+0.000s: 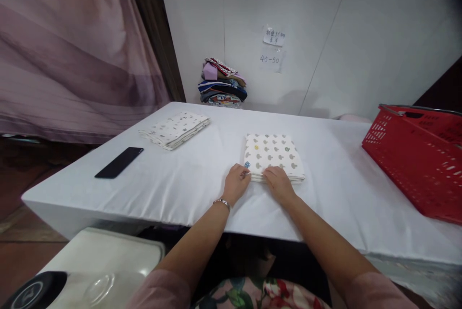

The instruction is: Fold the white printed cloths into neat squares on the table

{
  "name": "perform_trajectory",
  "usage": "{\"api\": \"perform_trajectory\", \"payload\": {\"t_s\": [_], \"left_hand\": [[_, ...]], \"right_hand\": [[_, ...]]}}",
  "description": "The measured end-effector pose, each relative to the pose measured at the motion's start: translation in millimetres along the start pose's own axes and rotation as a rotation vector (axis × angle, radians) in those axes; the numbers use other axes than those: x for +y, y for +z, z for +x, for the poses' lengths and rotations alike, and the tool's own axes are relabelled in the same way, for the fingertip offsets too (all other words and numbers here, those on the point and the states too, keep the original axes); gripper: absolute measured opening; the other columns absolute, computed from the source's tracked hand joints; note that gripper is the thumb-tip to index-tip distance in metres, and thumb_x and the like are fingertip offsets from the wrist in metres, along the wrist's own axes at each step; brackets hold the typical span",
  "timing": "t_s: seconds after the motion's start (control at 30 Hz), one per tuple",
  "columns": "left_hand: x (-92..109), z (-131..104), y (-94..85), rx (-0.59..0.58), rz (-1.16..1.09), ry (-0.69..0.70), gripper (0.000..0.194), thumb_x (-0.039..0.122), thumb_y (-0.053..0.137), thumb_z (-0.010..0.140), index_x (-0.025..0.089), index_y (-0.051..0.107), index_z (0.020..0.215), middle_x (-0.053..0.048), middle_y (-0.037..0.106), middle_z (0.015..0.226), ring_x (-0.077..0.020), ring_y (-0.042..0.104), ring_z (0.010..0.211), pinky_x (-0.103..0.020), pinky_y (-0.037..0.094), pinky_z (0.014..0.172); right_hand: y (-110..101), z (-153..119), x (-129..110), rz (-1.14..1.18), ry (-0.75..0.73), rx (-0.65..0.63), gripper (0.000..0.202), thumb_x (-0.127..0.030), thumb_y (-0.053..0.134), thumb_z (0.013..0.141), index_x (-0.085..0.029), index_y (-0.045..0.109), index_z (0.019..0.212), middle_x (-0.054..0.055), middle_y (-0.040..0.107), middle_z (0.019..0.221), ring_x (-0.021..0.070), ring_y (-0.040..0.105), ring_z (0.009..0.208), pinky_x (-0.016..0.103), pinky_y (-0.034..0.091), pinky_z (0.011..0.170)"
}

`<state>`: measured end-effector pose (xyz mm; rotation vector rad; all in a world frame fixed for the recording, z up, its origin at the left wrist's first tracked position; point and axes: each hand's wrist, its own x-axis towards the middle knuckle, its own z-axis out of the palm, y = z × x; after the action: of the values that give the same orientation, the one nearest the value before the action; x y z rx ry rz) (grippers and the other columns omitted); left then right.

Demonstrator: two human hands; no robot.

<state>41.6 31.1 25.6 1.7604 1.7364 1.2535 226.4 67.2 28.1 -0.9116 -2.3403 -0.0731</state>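
Observation:
A white cloth (272, 151) printed with grey shapes and a few coloured ones lies folded into a flat, squarish bundle on the white-covered table. At its near left corner, my left hand (236, 181) has its fingers closed on the edge. My right hand (278, 183) grips the middle of the near edge, fingers curled over the layers and thumb toward the left. Farther left rests a second folded cloth (176, 130), white with small dark prints, which neither hand touches.
A black phone (120, 162) lies near the table's left edge. On the right stands a red plastic basket (415, 169). Folded fabrics (223, 85) are stacked behind the table against the wall. Below at left is a white lidded bin (104, 261); a pink curtain (72, 49) hangs beyond.

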Motion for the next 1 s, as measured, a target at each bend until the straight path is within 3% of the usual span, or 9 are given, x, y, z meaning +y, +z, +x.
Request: {"api": "perform_trajectory", "payload": {"t_s": [0.4,0.67,0.8,0.9,1.0], "left_hand": [[4,-4,-5.0,-0.02,0.014,0.068,0.011,0.017,0.05,0.077,0.023,0.057,0.084,0.0,0.054,0.091,-0.0126,0.053,0.08,-0.025,0.044,0.069],[4,-9,-9.1,-0.09,0.167,0.082,0.013,0.025,0.054,0.079,0.023,0.057,0.091,-0.001,0.054,0.102,-0.0115,0.053,0.073,-0.027,0.044,0.068],[0,-8,-9.6,-0.085,0.08,0.033,0.014,0.031,0.054,0.08,0.023,0.059,0.09,0.001,0.055,0.095,-0.0095,0.052,0.065,-0.026,0.045,0.065],[-3,-2,-9.8,-0.038,-0.01,0.017,0.018,0.037,0.053,0.081,0.022,0.061,0.082,0.001,0.055,0.088,-0.0101,0.053,0.066,-0.026,0.045,0.066],[-4,9,-7.8,0.041,-0.03,-0.037,0.023,0.04,0.05,0.082,0.02,0.061,0.079,-0.001,0.057,0.087,-0.0109,0.054,0.066,-0.027,0.045,0.065]], "right_hand": [[7,-5,6,0.002,-0.005,-0.008,0.026,-0.02,0.04,0.091,-0.019,0.064,0.102,0.009,0.061,0.096,0.0209,0.05,0.09,0.035,0.042,0.078],[2,-8,1,0.027,-0.011,-0.015,0.028,-0.021,0.04,0.092,-0.02,0.061,0.11,0.009,0.061,0.099,0.021,0.052,0.092,0.037,0.044,0.081],[-5,-13,-1,0.08,-0.018,-0.023,0.03,-0.021,0.04,0.091,-0.024,0.059,0.115,0.008,0.061,0.105,0.0206,0.054,0.098,0.038,0.045,0.085],[-16,-17,14,0.119,0.036,0.035,0.028,-0.025,0.041,0.09,-0.025,0.064,0.106,0.007,0.063,0.106,0.0207,0.055,0.099,0.039,0.045,0.087],[-27,-18,47,0.015,0.221,0.145,0.03,-0.03,0.041,0.088,-0.023,0.065,0.104,0.009,0.061,0.112,0.0241,0.054,0.105,0.044,0.043,0.091]]}}
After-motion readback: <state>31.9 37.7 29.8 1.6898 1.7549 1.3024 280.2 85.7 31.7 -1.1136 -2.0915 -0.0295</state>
